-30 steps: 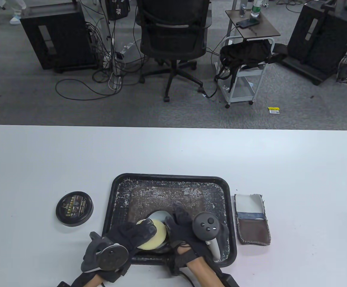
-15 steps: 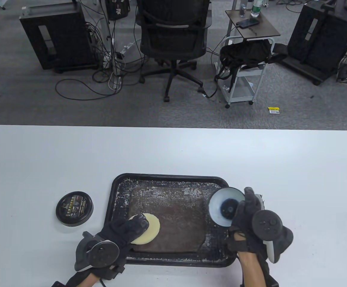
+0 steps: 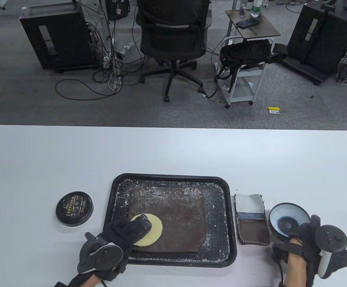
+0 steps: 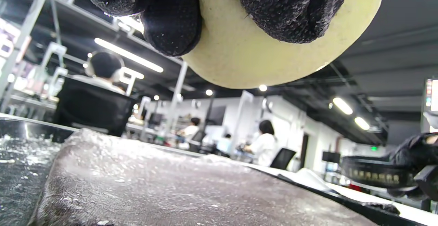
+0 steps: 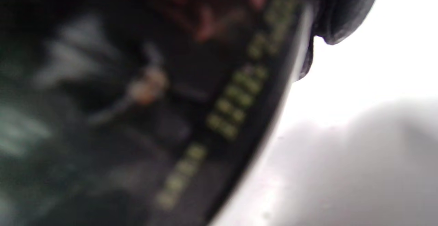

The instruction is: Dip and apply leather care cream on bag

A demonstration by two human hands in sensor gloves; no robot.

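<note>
My left hand (image 3: 122, 234) grips a round yellow sponge pad (image 3: 151, 230) over the front left of the brown leather bag (image 3: 176, 215), which lies flat in a black tray (image 3: 170, 177). In the left wrist view my fingers (image 4: 171, 17) clamp the pad (image 4: 246, 58) a little above the bag (image 4: 171, 191). My right hand (image 3: 306, 239) holds the open cream tin (image 3: 285, 221), tilted, right of the tray; the tin is blurred in the right wrist view (image 5: 171, 116). The tin also shows in the left wrist view (image 4: 376, 176).
The tin's black lid (image 3: 74, 208) lies on the white table (image 3: 173, 149) left of the tray. A small brown and white pouch (image 3: 252, 219) lies between the tray and the tin. The tray floor is flecked with white residue.
My right hand has carried the open tin from the middle of the tray to the right, past the pouch. My left hand stays over the bag's front left with the pad.
</note>
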